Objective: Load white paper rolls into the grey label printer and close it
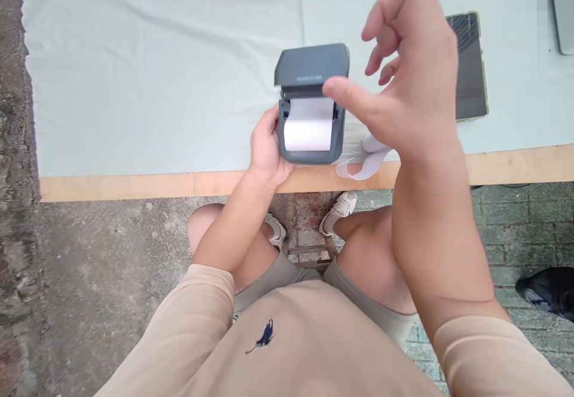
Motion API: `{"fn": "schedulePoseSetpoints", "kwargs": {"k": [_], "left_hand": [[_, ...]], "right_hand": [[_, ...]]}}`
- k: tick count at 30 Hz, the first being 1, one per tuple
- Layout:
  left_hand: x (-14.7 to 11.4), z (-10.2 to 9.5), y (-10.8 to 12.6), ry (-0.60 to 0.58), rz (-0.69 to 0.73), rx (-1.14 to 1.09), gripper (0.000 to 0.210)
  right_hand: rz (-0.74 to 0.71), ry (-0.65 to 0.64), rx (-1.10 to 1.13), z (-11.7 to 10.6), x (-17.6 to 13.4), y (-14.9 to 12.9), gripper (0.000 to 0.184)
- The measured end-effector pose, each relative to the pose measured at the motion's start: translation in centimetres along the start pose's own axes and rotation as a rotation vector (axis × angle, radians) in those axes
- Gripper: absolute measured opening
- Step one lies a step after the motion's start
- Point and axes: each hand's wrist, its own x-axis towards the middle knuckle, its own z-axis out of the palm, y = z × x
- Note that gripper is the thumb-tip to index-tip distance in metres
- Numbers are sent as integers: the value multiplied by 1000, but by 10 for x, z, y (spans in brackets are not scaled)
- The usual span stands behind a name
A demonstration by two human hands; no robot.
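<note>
My left hand (268, 146) grips a small dark grey label printer (283, 156) from its left side and underneath, above the table's front edge. The printer's lid (309, 62) is raised, and a white paper roll (308, 134) sits in its compartment. My right hand (410, 80) is lifted to the right of the printer with its fingers apart and curled a little. Its thumb tip overlaps the lid's lower right corner; whether it touches, I cannot tell. Below that hand, a loose curled strip of white paper (365, 168) lies at the table edge, partly hidden by the wrist.
A pale cloth (156, 74) covers the table, leaving a bare wooden edge (134, 185) along the front. A phone in a clear case (473, 80) lies behind my right hand. A grey flat object (564, 8) is at the far right. A black shoe (549, 292) stands on the floor.
</note>
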Motion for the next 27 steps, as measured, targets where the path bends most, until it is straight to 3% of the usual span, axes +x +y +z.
{"fn": "schedulePoseSetpoints", "kwargs": {"k": [2, 3, 7, 9, 11, 14, 16, 21, 27], "left_hand": [[-2, 1, 3, 1, -9, 44, 30], [-3, 1, 4, -2, -14, 66, 34], [-8, 3, 5, -80, -35, 68, 28], [-10, 5, 5, -137, -38, 29, 19], [-11, 7, 5, -167, -34, 15, 17], [-14, 9, 5, -177, -22, 72, 21], [-14, 10, 5, -172, -15, 104, 23], [-12, 10, 5, -162, -24, 66, 19], [-6, 7, 4, -162, -56, -43, 17]], "right_hand": [[25, 187, 36, 4, 0, -5, 25], [31, 200, 59, 5, 0, -7, 31], [27, -61, -47, 3, -2, -9, 22], [54, -184, -183, 1, -2, -8, 13], [101, -305, -336, 1, -2, -7, 16], [151, -407, -498, 6, -2, -6, 27], [171, -409, -500, 10, -1, -4, 28], [114, -308, -296, -6, -2, -4, 34], [82, 58, -13, -36, -11, 27, 30]]}}
